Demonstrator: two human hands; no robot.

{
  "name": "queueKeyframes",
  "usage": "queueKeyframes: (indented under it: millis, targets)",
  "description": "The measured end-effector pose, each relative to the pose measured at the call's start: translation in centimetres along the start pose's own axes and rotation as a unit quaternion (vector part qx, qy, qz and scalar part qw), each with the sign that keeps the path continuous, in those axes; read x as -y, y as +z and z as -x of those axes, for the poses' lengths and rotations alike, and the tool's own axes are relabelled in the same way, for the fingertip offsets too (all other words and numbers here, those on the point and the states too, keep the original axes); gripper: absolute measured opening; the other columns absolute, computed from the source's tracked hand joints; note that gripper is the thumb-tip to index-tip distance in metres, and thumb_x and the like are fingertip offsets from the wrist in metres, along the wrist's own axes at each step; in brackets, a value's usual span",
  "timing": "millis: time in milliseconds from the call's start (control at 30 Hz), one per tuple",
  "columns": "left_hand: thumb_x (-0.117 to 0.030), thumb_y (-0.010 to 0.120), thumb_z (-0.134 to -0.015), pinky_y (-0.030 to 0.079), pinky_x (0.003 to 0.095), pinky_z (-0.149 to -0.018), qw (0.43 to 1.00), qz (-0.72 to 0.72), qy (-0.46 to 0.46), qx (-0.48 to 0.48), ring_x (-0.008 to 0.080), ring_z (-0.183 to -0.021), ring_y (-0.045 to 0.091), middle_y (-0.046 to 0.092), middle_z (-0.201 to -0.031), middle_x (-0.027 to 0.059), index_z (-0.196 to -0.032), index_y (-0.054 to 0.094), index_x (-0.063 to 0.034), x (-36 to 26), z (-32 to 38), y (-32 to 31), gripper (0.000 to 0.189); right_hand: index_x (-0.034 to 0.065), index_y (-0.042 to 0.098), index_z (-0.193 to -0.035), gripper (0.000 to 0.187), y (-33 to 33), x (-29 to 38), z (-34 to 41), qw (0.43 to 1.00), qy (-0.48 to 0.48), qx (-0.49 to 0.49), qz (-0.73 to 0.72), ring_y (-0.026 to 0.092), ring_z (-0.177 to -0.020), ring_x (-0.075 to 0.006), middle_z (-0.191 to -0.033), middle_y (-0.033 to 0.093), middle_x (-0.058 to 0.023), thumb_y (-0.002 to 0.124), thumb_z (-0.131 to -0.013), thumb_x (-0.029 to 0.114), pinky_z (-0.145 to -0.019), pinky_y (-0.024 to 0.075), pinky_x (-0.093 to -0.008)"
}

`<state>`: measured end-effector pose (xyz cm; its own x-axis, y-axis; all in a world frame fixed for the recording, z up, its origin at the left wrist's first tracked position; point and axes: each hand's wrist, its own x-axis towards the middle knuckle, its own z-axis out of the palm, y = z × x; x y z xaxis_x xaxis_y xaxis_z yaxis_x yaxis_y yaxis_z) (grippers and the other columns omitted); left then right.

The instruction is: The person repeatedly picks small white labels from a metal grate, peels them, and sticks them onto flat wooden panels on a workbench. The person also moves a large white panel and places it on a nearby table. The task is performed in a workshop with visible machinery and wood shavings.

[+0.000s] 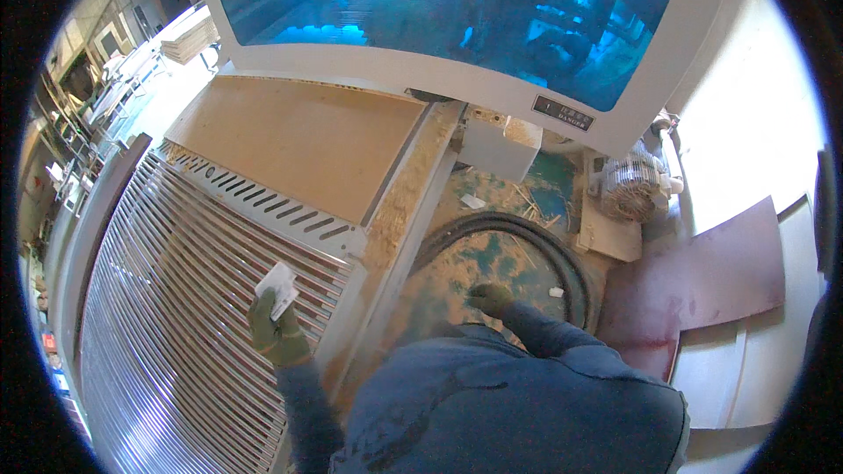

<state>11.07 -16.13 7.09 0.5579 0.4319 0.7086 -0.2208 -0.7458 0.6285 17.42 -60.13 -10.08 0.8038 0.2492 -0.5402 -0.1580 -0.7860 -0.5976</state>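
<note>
Gloved in olive green, my left hand (pixel 278 332) holds a small white piece, perhaps folded paper or a label (pixel 279 288), over a bed of metal rollers (pixel 191 316). My right hand (pixel 490 299), also gloved, hangs in front of my body above the dusty green floor, near a black hose (pixel 520 222); whether its fingers are closed I cannot tell. Beyond the rollers a flat tan board (pixel 303 138) lies partly under the machine's light housing with a blue window (pixel 435 20). A slotted metal strip (pixel 263 197) runs between the board and the rollers.
Sawdust covers the machine's side rail (pixel 402 204). At right stand an electric motor (pixel 631 187) on a wooden block (pixel 612 237) and dark reddish panels (pixel 711 270). A white box-shaped cover (pixel 497 148) juts out below the housing. Stacked boards (pixel 190 39) are at the far left.
</note>
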Motion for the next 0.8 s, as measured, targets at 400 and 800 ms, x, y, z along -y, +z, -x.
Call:
queueKeyframes:
  millis: [400,800]
  targets:
    - [-0.02,0.08,-0.088,0.057,0.0419,-0.089,0.985,0.099,0.13,0.06,0.0338,-0.105,0.068,0.069,-0.116,0.0197,-0.114,0.072,-0.0064,-12.9,-3.9,11.3,0.03,-0.0042,0.066,-0.124,0.037,-12.2,17.9,0.3,0.851,-0.275,0.077,-0.441,0.07,-0.102,-0.0209,-0.111,0.073,-0.0135,0.07,-0.097,0.02,-0.088,0.0566,-0.0353]
    - [-0.035,0.074,-0.094,0.058,0.0422,-0.088,0.968,0.121,0.171,0.137,0.035,-0.103,0.069,0.069,-0.118,0.02,-0.117,0.072,-0.0069,-13.1,-6.1,14.5,0.036,-0.0018,0.062,-0.132,0.049,-15.9,23.1,4.0,0.765,-0.31,0.161,-0.542,0.066,-0.107,-0.0223,-0.119,0.071,-0.0129,0.069,-0.094,0.028,-0.096,0.0527,-0.0394]
